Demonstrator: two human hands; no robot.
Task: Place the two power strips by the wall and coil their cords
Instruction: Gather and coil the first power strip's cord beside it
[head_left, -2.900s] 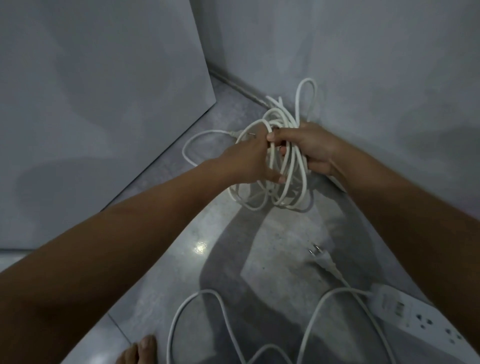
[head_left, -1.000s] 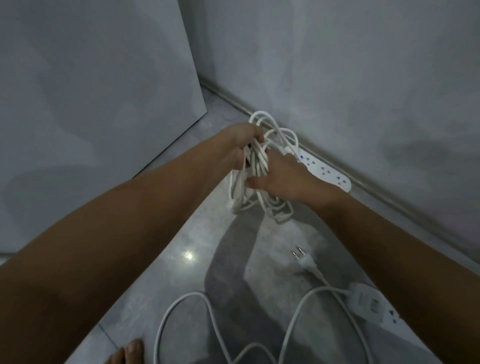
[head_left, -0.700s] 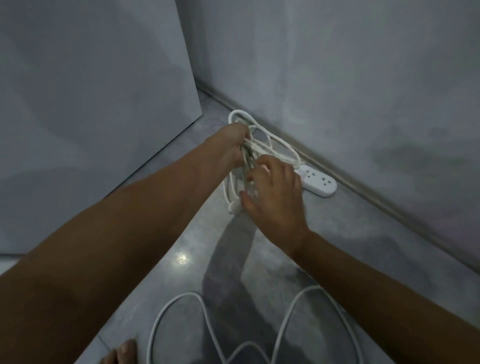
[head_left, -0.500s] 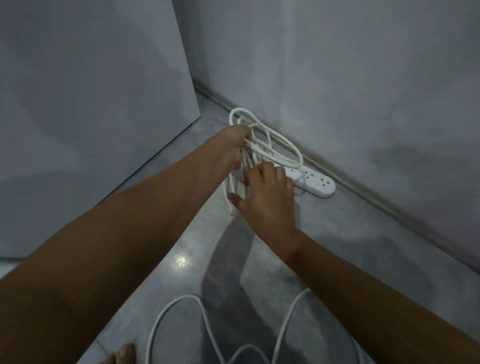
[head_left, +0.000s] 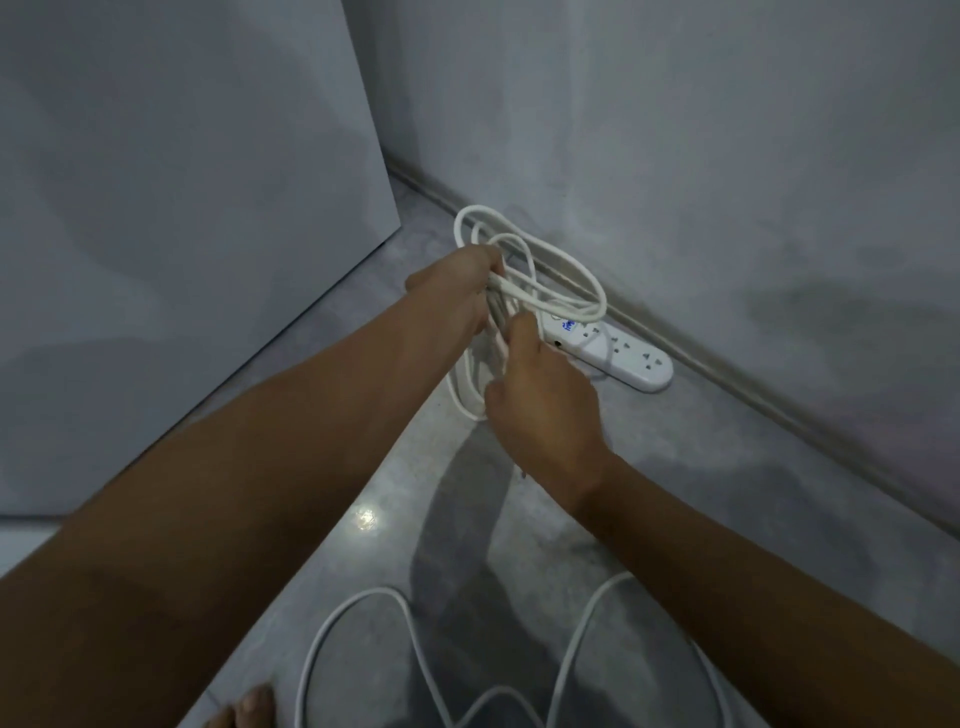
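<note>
The left hand (head_left: 457, 291) gripped the coiled cord (head_left: 524, 291) above the floor (head_left: 675, 467); the right hand (head_left: 540, 405) pinched its hanging loops, tidying them. Its power strip (head_left: 618, 353) lay along the wall's foot.

Grey concrete floor (head_left: 649, 499), white power strip (head_left: 631, 358) by the wall, loose white cord (head_left: 410, 629), bare toes (head_left: 244, 709)

We count one power strip (head_left: 613, 353) lying on the floor, close along the wall (head_left: 675, 130). We count two cords: one coiled bundle (head_left: 524, 291) with several loops, too tangled to number exactly, and one loose cord (head_left: 415, 649) snaking across the floor (head_left: 727, 467) near the bottom. We see two hands, a left hand (head_left: 457, 291) and a right hand (head_left: 540, 410), and one bare toe (head_left: 249, 709).
</note>
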